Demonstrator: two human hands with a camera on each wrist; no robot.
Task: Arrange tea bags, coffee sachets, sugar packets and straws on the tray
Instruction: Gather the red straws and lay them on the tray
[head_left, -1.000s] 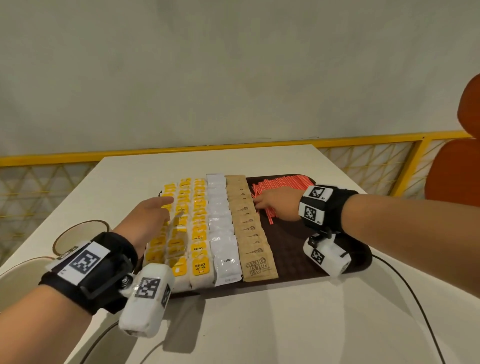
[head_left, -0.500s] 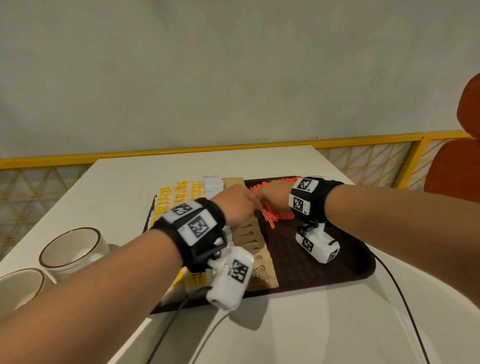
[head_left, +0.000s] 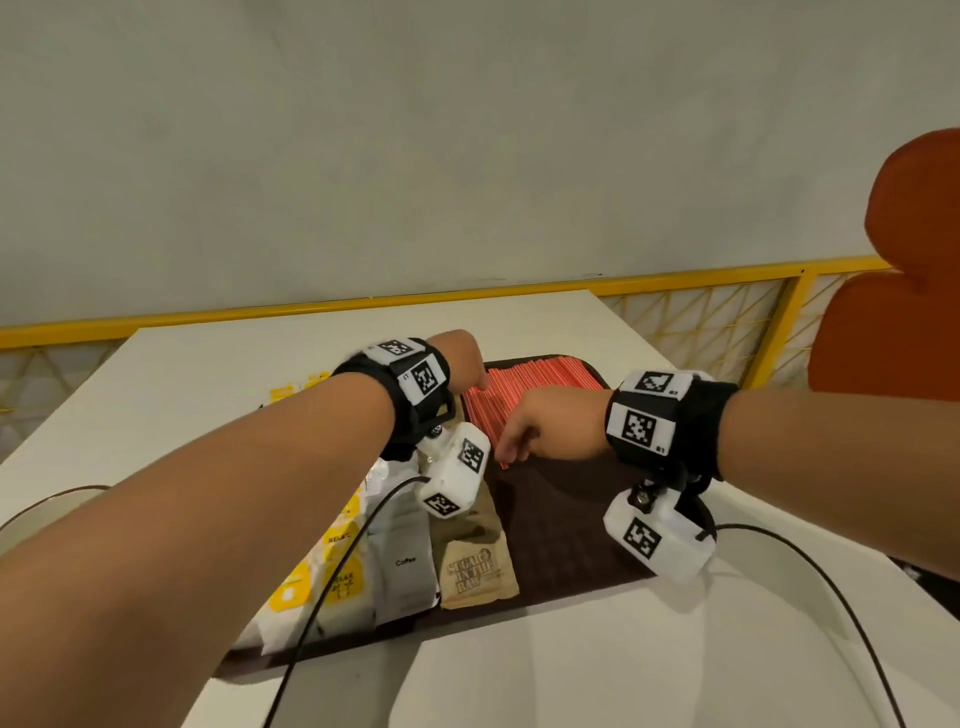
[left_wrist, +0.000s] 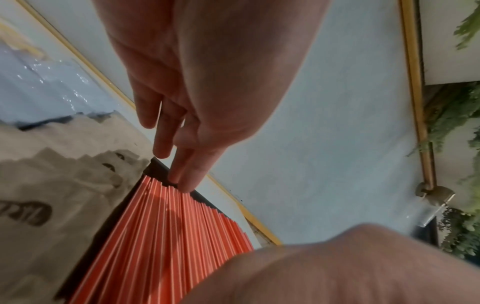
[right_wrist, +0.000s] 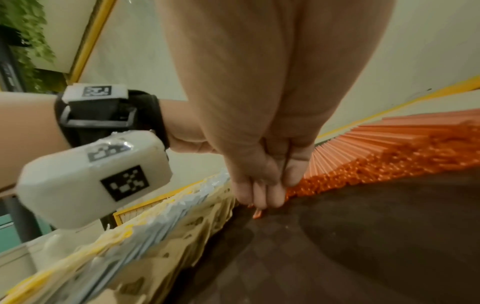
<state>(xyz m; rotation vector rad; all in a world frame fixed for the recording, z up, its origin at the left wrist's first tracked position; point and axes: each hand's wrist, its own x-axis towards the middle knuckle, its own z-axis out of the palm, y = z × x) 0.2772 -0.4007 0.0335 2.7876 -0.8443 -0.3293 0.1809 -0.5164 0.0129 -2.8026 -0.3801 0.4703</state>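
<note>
Since a second ago the left hand (head_left: 460, 361) has crossed from the yellow tea bags (head_left: 340, 571) over to the far ends of the straws (head_left: 524, 387), and the right hand (head_left: 550, 431) has slid back to their near ends.

From the head view both hands bracket the straw row on the brown tray (head_left: 582, 525), but the fingers are hidden behind knuckles. The left wrist view fills that in: the left fingers (left_wrist: 182, 164) are straight and held together, tips touching the far straw ends. The right wrist view shows the right fingers (right_wrist: 262, 191) bunched together against the near ends; whether they pinch a straw I cannot tell.

Thin orange-red tubes, the straws lie side by side in a flat ribbed sheet, long axis running away from the person, at the far right of the tray. Left of them run overlapping rows of kraft-paper sugar packets (head_left: 478, 571), glossy white coffee sachets (head_left: 405, 561) and the tea bags. The tray floor has a fine woven texture and sits on the pale bench (head_left: 571, 675).
</note>
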